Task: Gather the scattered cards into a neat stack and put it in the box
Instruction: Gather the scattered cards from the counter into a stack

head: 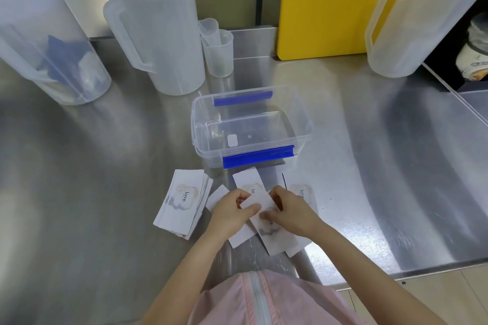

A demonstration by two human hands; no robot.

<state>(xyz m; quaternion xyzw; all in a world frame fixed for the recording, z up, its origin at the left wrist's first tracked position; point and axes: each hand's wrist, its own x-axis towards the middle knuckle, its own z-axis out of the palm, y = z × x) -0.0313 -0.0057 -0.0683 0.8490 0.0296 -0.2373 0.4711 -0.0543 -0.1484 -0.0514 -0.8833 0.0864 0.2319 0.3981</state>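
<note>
Several white "love." cards lie loose on the steel counter in front of me. A partly squared stack of cards (182,206) sits to the left of my hands. My left hand (232,210) and my right hand (290,212) both pinch one white card (254,203) above the scattered cards (274,235). Another card (299,188) lies flat to the right, partly under my right hand. The clear plastic box (250,126) with blue clips stands open just beyond the cards; only a small white label shows on its bottom.
Three large translucent jugs (158,34) stand at the back left, centre and right. Two small measuring cups (217,47) sit behind the box. A yellow cutting board (324,5) leans on the back wall. The counter's front edge (396,272) runs near my body.
</note>
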